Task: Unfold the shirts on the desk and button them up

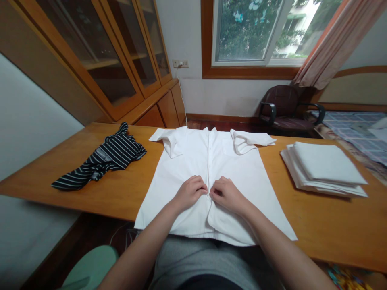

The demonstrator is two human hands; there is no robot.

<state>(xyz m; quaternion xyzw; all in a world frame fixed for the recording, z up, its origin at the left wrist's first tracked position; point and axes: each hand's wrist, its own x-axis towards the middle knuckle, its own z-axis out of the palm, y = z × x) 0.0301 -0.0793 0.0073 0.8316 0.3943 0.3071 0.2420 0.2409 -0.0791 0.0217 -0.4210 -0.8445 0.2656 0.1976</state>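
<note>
A white short-sleeved shirt [238, 177] lies spread front side up on the wooden table, its hem at the near edge and its collar at the far one. Both sleeves are folded inward in loose creases. My left hand [192, 190] pinches the left side of the button placket, below the middle of the shirt. Facing it, my right hand [225, 192] pinches the right side of the placket, fingertips close to those of the left. Below the hands the shirt front parts slightly. Any button between the fingers is too small to make out.
A crumpled black-and-white striped garment [111, 155] lies on the table [127, 197] to the left. To the right is a stack of folded white cloth [328, 163]. Beyond stands an office chair [281, 104]; a green stool [93, 264] is below left.
</note>
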